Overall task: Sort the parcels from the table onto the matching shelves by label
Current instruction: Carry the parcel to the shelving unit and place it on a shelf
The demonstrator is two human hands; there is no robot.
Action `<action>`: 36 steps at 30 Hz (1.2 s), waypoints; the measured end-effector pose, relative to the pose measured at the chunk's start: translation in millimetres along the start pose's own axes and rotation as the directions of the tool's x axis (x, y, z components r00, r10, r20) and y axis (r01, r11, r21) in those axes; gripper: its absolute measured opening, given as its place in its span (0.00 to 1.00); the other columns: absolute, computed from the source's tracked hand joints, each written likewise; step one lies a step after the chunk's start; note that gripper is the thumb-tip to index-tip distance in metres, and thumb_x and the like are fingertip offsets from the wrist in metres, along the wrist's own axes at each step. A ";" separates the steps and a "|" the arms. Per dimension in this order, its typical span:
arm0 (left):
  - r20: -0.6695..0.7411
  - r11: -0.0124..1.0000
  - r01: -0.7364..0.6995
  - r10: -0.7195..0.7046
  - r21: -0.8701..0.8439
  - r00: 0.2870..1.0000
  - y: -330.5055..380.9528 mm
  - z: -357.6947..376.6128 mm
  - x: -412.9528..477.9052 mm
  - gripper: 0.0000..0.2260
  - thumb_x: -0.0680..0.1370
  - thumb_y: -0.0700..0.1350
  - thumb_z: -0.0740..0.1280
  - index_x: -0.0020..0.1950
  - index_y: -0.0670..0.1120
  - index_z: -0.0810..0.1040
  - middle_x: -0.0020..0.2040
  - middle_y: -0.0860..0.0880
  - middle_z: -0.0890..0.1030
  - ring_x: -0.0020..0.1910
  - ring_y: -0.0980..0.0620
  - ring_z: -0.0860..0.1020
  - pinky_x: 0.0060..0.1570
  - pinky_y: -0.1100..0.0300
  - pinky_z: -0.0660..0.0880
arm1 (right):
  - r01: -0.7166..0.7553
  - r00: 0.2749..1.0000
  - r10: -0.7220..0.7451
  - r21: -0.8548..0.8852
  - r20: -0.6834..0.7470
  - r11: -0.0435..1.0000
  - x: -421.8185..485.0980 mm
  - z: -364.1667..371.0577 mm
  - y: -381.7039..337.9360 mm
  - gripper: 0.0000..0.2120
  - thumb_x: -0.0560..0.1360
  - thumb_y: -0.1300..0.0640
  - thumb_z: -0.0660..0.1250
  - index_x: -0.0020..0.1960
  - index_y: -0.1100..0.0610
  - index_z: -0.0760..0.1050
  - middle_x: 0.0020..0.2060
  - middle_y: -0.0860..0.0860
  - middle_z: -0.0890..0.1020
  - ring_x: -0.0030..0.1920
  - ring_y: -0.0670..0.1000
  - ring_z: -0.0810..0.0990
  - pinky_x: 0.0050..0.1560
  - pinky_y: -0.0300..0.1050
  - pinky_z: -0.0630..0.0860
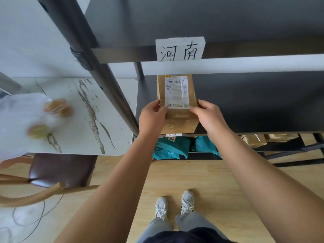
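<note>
A brown cardboard parcel (pixel 178 118) with a white shipping label lies on the dark shelf board (pixel 254 102), its near end reaching the front edge. My left hand (pixel 152 118) grips its left side and my right hand (pixel 208 116) grips its right side. On the rail above hangs a white paper sign (pixel 180 49) with handwritten characters. Teal parcels (pixel 171 148) sit on the shelf below, and brown parcels (pixel 254 140) lie further right on that lower level.
The metal shelf post (pixel 98 67) slants down just left of my left hand. A white marble-pattern table (pixel 91 116) stands at the left with a blurred white bag (pixel 22 120) on it. A wooden chair (pixel 57 171) is tucked under it. Cables lie on the floor.
</note>
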State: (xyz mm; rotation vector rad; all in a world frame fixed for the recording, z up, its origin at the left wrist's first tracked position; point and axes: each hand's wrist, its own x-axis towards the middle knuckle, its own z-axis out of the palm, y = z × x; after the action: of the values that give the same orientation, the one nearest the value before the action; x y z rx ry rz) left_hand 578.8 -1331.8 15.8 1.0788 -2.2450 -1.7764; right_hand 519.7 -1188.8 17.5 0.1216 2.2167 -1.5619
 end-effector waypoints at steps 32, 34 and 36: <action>0.348 0.349 -0.691 0.669 0.633 0.657 -77.3 31.9 -43.2 0.25 0.72 0.30 0.68 0.70 0.38 0.75 0.69 0.38 0.77 0.71 0.37 0.72 0.70 0.40 0.68 | -0.062 0.981 0.005 -0.288 -0.193 0.956 -43.4 -17.0 47.4 0.22 0.80 0.55 0.63 0.73 0.54 0.69 0.69 0.52 0.75 0.67 0.53 0.74 0.60 0.44 0.69; 0.439 0.281 -0.737 0.655 0.615 0.616 -79.9 47.6 -57.1 0.26 0.73 0.30 0.65 0.72 0.39 0.73 0.72 0.38 0.74 0.73 0.37 0.69 0.73 0.42 0.63 | -0.082 0.980 0.018 -0.318 -0.200 0.944 -56.9 -32.5 61.2 0.22 0.80 0.54 0.63 0.73 0.54 0.69 0.69 0.52 0.75 0.67 0.53 0.74 0.57 0.42 0.69; 0.532 0.226 -0.754 0.586 0.617 0.611 -78.1 65.9 -72.0 0.28 0.77 0.33 0.61 0.78 0.42 0.64 0.79 0.41 0.63 0.79 0.40 0.59 0.78 0.45 0.53 | -0.116 0.980 0.046 -0.367 -0.193 0.923 -68.6 -53.4 77.5 0.22 0.80 0.54 0.64 0.73 0.54 0.70 0.68 0.52 0.76 0.66 0.53 0.75 0.59 0.43 0.70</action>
State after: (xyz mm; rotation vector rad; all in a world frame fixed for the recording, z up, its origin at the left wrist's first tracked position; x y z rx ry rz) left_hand 638.3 -1243.1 -49.1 -0.2364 -2.9927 -0.4174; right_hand 590.4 -1100.2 -9.3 0.2458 2.5755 -1.0901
